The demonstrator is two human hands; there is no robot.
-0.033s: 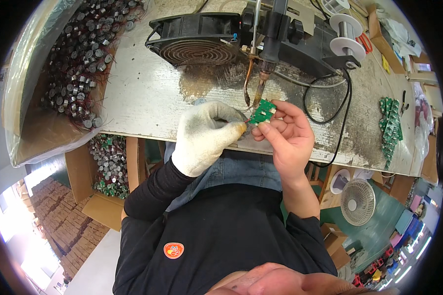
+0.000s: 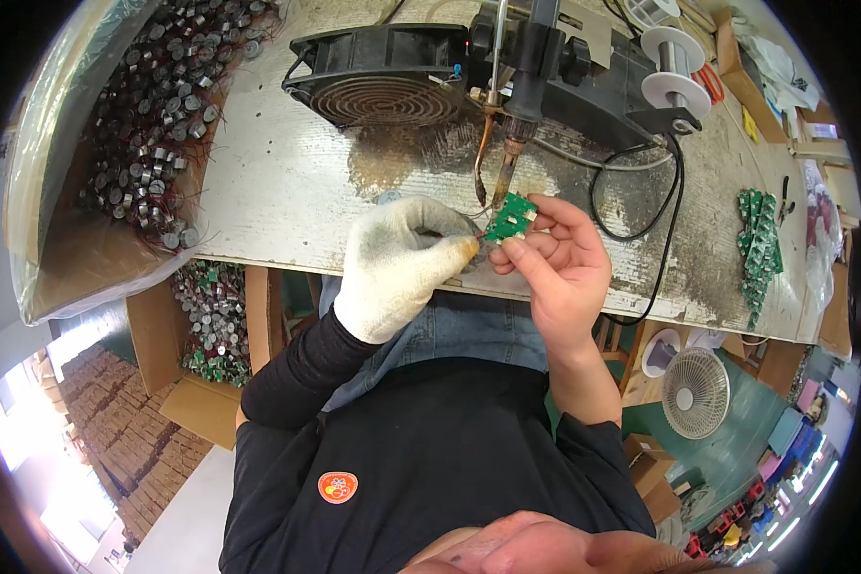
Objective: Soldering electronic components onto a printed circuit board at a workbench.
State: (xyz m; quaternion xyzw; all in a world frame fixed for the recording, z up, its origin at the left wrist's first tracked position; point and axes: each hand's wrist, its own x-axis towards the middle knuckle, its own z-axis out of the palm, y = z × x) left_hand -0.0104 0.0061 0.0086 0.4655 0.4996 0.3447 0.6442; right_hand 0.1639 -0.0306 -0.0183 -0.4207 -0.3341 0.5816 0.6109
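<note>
My left hand (image 2: 397, 263) wears a white work glove with a stained fingertip. Its thumb and fingers are pinched on thin wires (image 2: 481, 233), a red one among them, at the left edge of a small green circuit board (image 2: 513, 217). The bare right hand (image 2: 560, 263) grips that board by its right and lower edges, between thumb and fingers. Just above the board, a soldering iron (image 2: 507, 172) points downward from its stand, its tip close to the upper left corner. Beside it hangs a thin copper-coloured tube (image 2: 481, 158). Whatever lies behind the gloved fingers is mostly hidden.
A black fan (image 2: 378, 77) stands behind my hands. Small round motors (image 2: 148, 163) with red wires fill the lined box at left; another box (image 2: 153, 330) sits below. A solder spool (image 2: 674, 67), a looping black cable (image 2: 665, 225) and stacked green boards (image 2: 758, 249) are at right.
</note>
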